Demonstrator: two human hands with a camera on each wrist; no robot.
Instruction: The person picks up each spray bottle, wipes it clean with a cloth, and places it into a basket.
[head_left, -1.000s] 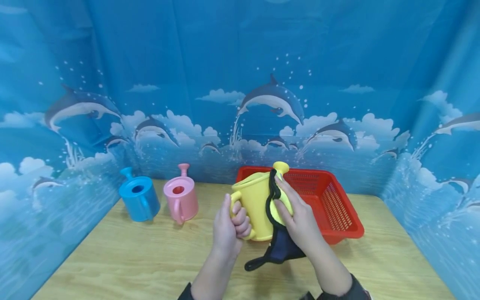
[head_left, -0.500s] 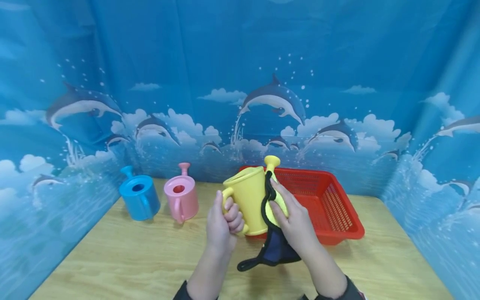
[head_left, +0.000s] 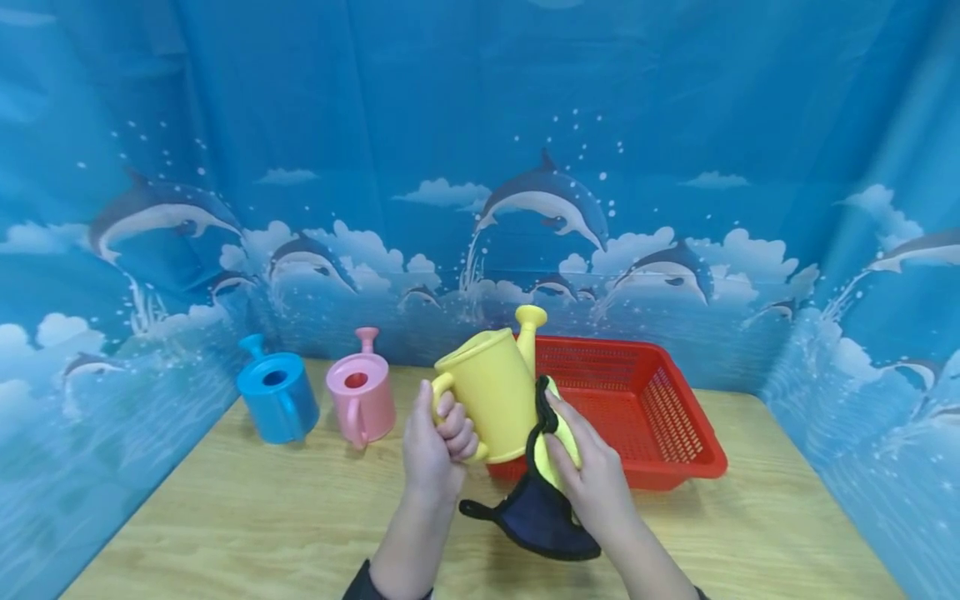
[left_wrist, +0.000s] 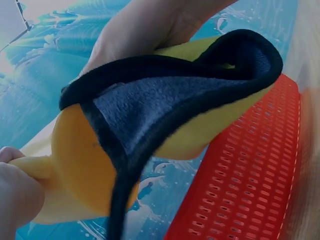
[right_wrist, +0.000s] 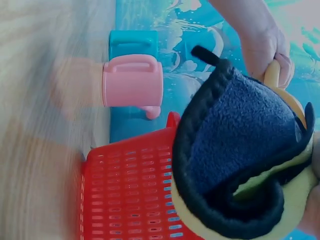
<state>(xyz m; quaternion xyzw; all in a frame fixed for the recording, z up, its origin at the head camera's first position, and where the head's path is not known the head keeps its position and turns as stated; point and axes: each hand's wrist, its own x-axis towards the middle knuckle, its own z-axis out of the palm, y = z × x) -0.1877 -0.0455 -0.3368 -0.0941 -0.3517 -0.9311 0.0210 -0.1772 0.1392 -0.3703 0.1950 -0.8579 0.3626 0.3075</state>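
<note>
My left hand [head_left: 437,450] grips the handle of a yellow watering can [head_left: 495,396], which is tilted and held above the table. Its spout points up and away in the head view. With my right hand [head_left: 592,467] I hold a cleaning cloth [head_left: 543,517], dark blue on one side and yellow on the other, with black edging and a hanging loop. The cloth lies by the can's lower right side, and one corner hangs down. In the left wrist view the cloth [left_wrist: 165,105] partly covers the can's orange-looking base [left_wrist: 90,160]; the right fingertips are mostly hidden there.
Behind the hands stands a red perforated basket [head_left: 675,400] on the wooden table [head_left: 262,517]. A blue watering can [head_left: 281,404] and a pink watering can [head_left: 367,404] stand upright at the back left. A dolphin-print curtain [head_left: 450,100] surrounds the table.
The yellow watering can has shifted left and a little up, with my left hand. The cloth and right hand have slid down from near the spout to the can's lower side.
</note>
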